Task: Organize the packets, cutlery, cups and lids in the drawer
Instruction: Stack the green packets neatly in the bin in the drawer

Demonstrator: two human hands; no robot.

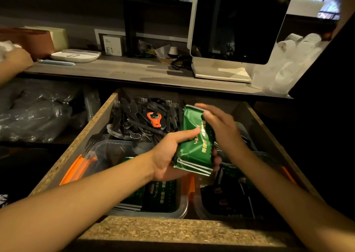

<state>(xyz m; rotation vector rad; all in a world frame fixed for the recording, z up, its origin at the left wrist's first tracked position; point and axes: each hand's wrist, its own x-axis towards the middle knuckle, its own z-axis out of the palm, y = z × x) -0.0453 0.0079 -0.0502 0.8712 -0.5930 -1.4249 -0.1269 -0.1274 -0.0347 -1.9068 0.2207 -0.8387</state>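
The left hand [169, 155] grips a small stack of shiny green foil packets [196, 142], thumb across the front, fingers curled behind. The right hand [221, 128] lies against the stack's far edge with fingers straight. The stack is held above the open chipboard drawer [99, 115], over a clear plastic tub [182, 205] containing more green packets, with black plastic cutlery [134, 117] heaped behind.
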